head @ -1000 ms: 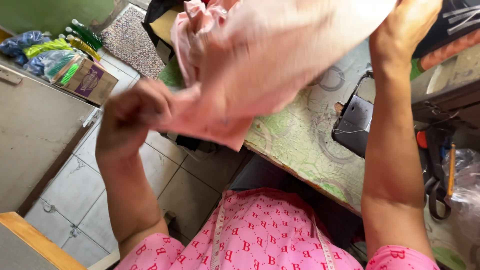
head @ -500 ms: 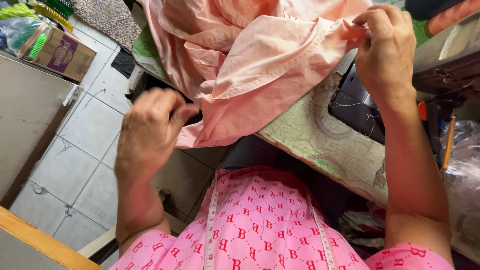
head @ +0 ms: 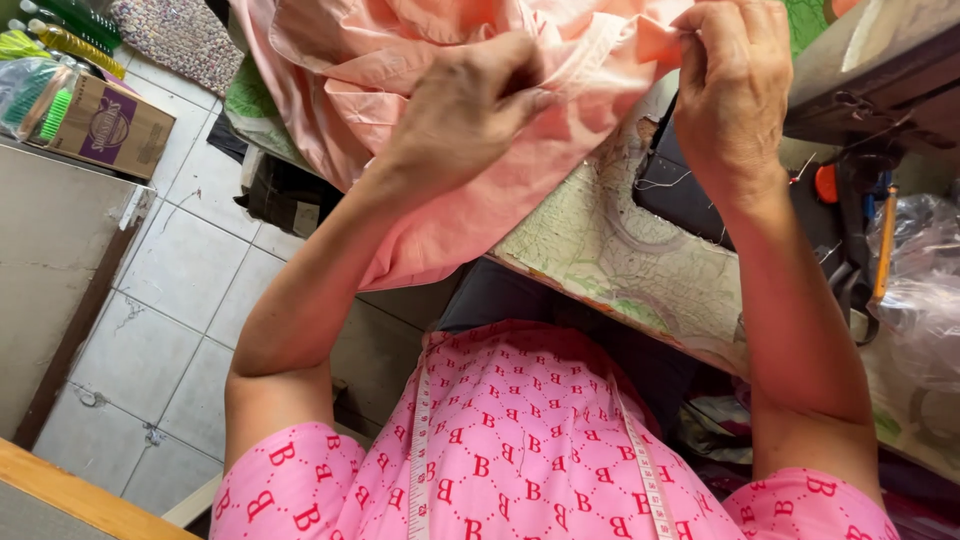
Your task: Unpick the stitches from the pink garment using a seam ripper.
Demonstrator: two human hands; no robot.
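Pale floor tiles [head: 180,280] fill the left of the view, with a cardboard box [head: 95,125] at the upper left next to some green and yellow bottles [head: 60,35] and a woven mat [head: 175,40] beyond it. A bench [head: 620,260] with a worn, map-like green and cream cover runs from the top centre down to the right edge. On it, near the right hand, lies a dark flat thing [head: 680,185] with loose threads over it. Further right, past the forearm, sit a dark machine part [head: 880,90], an orange knob [head: 826,183] and a crumpled clear plastic bag [head: 925,285]. A white measuring tape [head: 420,440] hangs down the front of the person's pink patterned top [head: 530,460].

The pink cloth [head: 340,90] is a soft, pale salmon garment, bunched and creased, with stitched hems and folds showing. It lies heaped over the bench's near edge at the top centre, and one fold hangs below that edge towards the person's lap.

The left hand [head: 465,110] is pressed into the middle of the cloth, fingers closed and pinching a fold. The right hand [head: 735,85] is at the cloth's right end, fingers drawn together and clamped on a narrow strip of its edge. The cloth stretches between both hands, mostly under and behind the left one.
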